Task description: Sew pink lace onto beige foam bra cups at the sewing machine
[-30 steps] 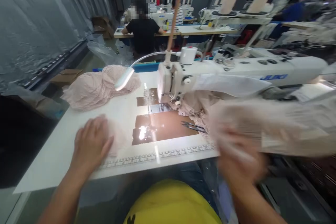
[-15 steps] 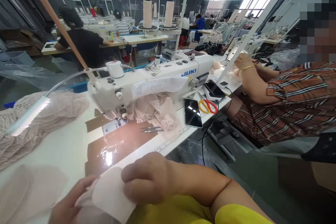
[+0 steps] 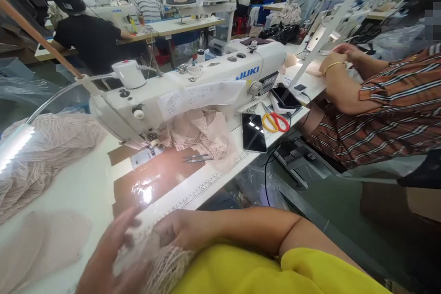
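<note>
Lace-trimmed cloth in both hands, near edge of sewing surface

Head view. Pale cloth w/ lace strands [image 3: 168,268] held low in front of yellow top [image 3: 234,268], at near edge of white surface [image 3: 89,181]. R hand [image 3: 184,229]: fingers curled in, grasping cloth at its upper R edge. L hand [image 3: 112,257]: fingers spread & bent round L side of same cloth; blurred, can't tell if they grip.

Sewing m/c [image 3: 206,73] (JUKI) beyond hands; lacy fabric [image 3: 196,133] bunched under its arm. Snips [image 3: 197,158] just beside that fabric, partly over brown sheet [image 3: 165,170]. Printed rule [image 3: 203,186] along near edge. Far L: heaped lace fabric [image 3: 51,147]; nearer, sheer pieces [image 3: 44,243] lying flat, overlapping. R end: dark phone [image 3: 254,133], next to red/yellow-handled scissors [image 3: 275,122]. Co-worker in striped shirt [image 3: 396,96] at R, hands at adjacent m/c.
</note>
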The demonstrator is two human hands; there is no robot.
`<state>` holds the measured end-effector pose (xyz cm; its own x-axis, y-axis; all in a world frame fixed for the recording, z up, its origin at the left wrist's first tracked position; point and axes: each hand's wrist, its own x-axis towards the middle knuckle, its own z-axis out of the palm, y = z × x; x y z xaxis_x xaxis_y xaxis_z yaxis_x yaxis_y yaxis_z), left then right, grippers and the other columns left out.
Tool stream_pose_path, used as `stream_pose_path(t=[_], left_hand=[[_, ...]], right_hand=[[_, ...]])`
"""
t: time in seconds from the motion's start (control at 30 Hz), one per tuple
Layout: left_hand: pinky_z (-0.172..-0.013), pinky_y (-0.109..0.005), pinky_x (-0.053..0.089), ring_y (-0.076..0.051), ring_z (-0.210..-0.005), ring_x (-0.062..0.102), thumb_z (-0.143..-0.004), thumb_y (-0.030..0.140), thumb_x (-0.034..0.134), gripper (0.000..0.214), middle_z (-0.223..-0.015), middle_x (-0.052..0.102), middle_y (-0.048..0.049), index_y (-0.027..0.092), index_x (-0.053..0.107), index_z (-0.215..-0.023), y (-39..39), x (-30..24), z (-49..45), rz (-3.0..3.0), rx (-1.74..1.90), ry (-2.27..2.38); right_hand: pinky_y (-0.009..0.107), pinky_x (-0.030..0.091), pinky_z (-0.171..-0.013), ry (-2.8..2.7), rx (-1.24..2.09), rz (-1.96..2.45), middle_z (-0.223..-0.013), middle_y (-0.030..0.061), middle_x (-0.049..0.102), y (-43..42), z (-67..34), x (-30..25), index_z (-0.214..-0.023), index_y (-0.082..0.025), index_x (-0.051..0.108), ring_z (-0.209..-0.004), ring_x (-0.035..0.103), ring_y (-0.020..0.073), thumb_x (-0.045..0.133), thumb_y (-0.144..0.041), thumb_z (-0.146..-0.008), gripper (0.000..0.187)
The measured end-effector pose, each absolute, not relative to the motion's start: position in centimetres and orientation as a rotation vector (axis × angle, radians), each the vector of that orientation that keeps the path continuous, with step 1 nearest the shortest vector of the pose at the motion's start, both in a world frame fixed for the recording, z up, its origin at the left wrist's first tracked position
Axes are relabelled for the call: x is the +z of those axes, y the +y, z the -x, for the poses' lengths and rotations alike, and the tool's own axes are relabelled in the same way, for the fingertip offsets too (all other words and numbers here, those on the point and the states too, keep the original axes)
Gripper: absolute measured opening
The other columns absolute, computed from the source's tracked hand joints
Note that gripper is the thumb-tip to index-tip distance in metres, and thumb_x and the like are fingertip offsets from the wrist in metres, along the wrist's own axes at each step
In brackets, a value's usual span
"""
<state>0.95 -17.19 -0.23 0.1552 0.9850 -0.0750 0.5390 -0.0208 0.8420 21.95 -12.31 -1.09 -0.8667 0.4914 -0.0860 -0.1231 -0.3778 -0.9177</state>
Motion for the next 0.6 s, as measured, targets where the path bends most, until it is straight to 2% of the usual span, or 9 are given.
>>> stream_pose_path(t=[0.07, 0.13, 0.2, 0.23, 0.3, 0.43, 0.5, 0.6], left_hand=[[-0.093, -0.045, 0.047, -0.033, -0.111, 0.055, -0.074, 0.051, 0.063, 0.063, -0.128, 0.057, -0.0081, 0.028, 0.051, -0.131, -15.8, 0.5, -1.5, -1.681, 0.651, 1.347], [-0.083, -0.037, 0.05, -0.029, -0.096, 0.06, -0.081, 0.053, 0.055, 0.052, -0.11, 0.065, -0.0112, 0.018, 0.061, -0.118, -14.9, 0.8, -1.7, -1.612, 0.518, 1.155], [-0.069, -0.03, 0.048, -0.021, -0.075, 0.058, -0.086, 0.051, 0.051, 0.042, -0.088, 0.066, -0.0085, 0.014, 0.067, -0.098, -14.4, 0.7, -1.6, -1.514, 0.493, 1.14], [-0.064, -0.027, 0.046, -0.018, -0.069, 0.056, -0.087, 0.05, 0.05, 0.041, -0.079, 0.064, -0.0065, 0.013, 0.068, -0.089, -14.2, 0.5, -1.5, -1.474, 0.53, 1.177], [-0.06, -0.024, 0.042, -0.015, -0.066, 0.053, -0.088, 0.048, 0.05, 0.039, -0.074, 0.06, -0.0043, 0.013, 0.066, -0.084, -14.0, 0.2, -1.4, -1.411, 0.593, 1.215], [-0.053, -0.02, 0.035, -0.01, -0.058, 0.043, -0.088, 0.044, 0.053, 0.035, -0.065, 0.049, 0.0005, 0.014, 0.055, -0.07, -13.5, -0.3, -2.0, -1.424, 0.714, 1.236], [-0.048, -0.02, 0.029, -0.008, -0.053, 0.035, -0.09, 0.043, 0.049, 0.04, -0.059, 0.04, 0.003, 0.016, 0.045, -0.061, -13.3, -0.5, -2.4, -1.446, 0.825, 1.318], [-0.046, -0.021, 0.026, -0.008, -0.05, 0.03, -0.093, 0.045, 0.043, 0.045, -0.057, 0.033, 0.0039, 0.018, 0.034, -0.058, -13.1, -0.8, -2.6, -1.462, 0.946, 1.429]], right_hand=[[0.021, 0.039, -0.057, -1.25, 2.358, 0.442, -0.056, -0.0084, 0.047, -12.5, -21.9, -0.7, -0.074, -0.016, 0.055, -0.056, 0.051, 0.0086, 0.081, -0.039, -0.059, 0.038], [0.021, 0.041, -0.062, -1.122, 2.315, 0.475, -0.063, -0.0058, 0.054, -12.4, -22.2, -0.2, -0.075, -0.015, 0.056, -0.061, 0.053, 0.0089, 0.081, -0.038, -0.06, 0.037], [0.02, 0.041, -0.061, -1.085, 2.218, 0.609, -0.067, -0.004, 0.058, -11.9, -22.8, 0.0, -0.077, -0.015, 0.057, -0.062, 0.054, 0.0085, 0.08, -0.037, -0.062, 0.036], [0.021, 0.042, -0.062, -1.099, 2.177, 0.679, -0.072, -0.0023, 0.06, -11.5, -23.1, -0.1, -0.084, -0.015, 0.058, -0.065, 0.055, 0.0096, 0.077, -0.037, -0.066, 0.034], [0.021, 0.041, -0.057, -1.14, 2.091, 0.812, -0.073, -0.0026, 0.06, -10.8, -23.3, -0.5, -0.102, -0.018, 0.056, -0.062, 0.054, 0.0099, 0.072, -0.038, -0.073, 0.039], [0.021, 0.036, -0.05, -1.43, 1.754, 1.022, -0.055, -0.0093, 0.045, -9.9, -22.9, -1.1, -0.134, -0.022, 0.041, -0.049, 0.042, 0.0092, 0.065, -0.039, -0.08, 0.062], [0.024, 0.04, -0.056, -1.549, 1.591, 1.017, -0.063, -0.0045, 0.053, -9.5, -22.7, -1.2, -0.134, -0.022, 0.045, -0.057, 0.048, 0.0116, 0.06, -0.042, -0.084, 0.056], [0.027, 0.044, -0.068, -1.662, 1.649, 0.866, -0.091, 0.0055, 0.062, -8.8, -23.1, -1.0, -0.112, -0.02, 0.061, -0.08, 0.056, 0.0167, 0.046, -0.048, -0.09, 0.039]])
